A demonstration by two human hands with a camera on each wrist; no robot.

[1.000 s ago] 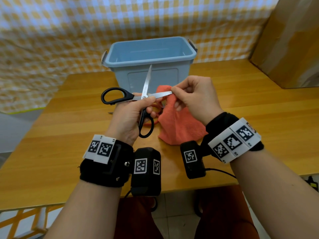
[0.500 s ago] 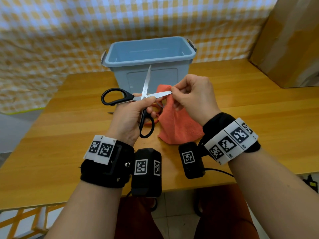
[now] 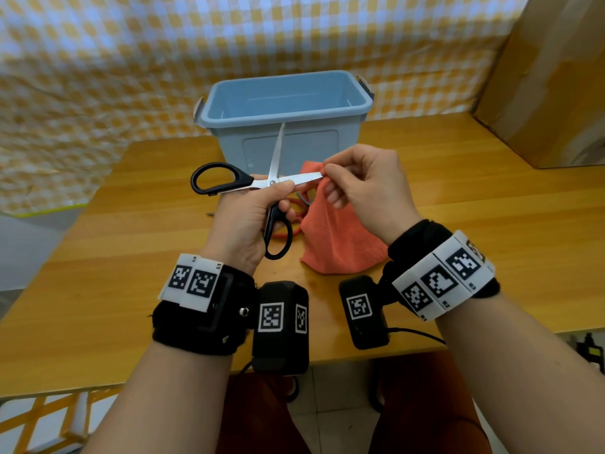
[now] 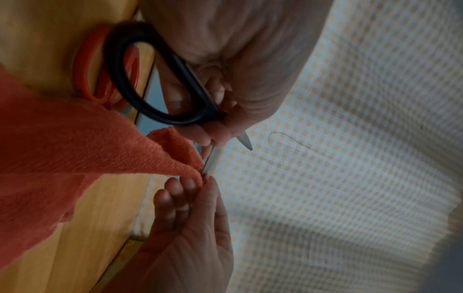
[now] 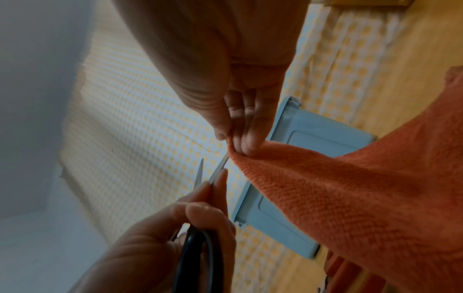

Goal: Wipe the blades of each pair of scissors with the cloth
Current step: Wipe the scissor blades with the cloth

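Head view: in front of the bin [image 3: 284,126], the left hand [image 3: 248,221] grips the opened black scissors [image 3: 262,188] while the right hand [image 3: 363,188] pinches the cloth [image 3: 334,244] at one blade's tip, so that stroke looks nearly finished; the red scissors [image 3: 296,221] on the table probably remain.

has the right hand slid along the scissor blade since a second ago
Yes: the right hand, pinching the cloth, slid slightly rightward to the blade tip, judged against the blue bin.

A bin [image 3: 284,126] stands at the back of the table [image 3: 491,224], a cardboard box [image 3: 556,77] to its right. Before the bin, the left hand [image 3: 242,221] holds opened scissors [image 3: 262,188] above the table; to their right, the right hand [image 3: 366,188] pinches a cloth [image 3: 334,244] at one blade's tip. A second pair of scissors [image 3: 296,208] lies on the table beneath.
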